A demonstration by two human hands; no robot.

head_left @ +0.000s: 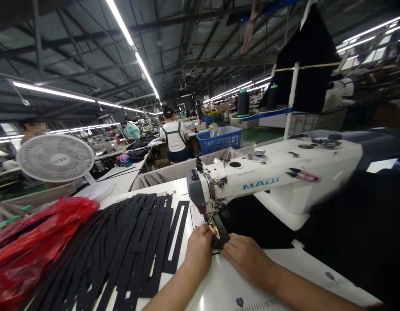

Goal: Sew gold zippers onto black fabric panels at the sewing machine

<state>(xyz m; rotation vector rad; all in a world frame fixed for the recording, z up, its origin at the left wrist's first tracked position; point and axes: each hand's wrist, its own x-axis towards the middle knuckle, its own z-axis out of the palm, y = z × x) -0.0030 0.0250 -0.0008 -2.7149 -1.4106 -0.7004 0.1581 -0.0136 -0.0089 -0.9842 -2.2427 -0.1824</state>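
Guiding the black piece [223, 236] well likely means keeping it flat, with fingertips back from the machine's [258, 181] working end. In the head view, the left hand [199, 245] has bent fingers at the piece's left edge, beside a shiny gold strip [216, 229]; the right hand [247, 258] touches its near right corner. Whether either pinches or merely presses, I cannot tell. Left of the left hand, matte, slotted strips [126, 231] fan across the glossy bench [208, 287], beside crinkled red plastic [53, 224].

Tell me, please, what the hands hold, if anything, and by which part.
A black piece, its near right corner in the right hand; the left hand is at its left edge, its grip unclear.
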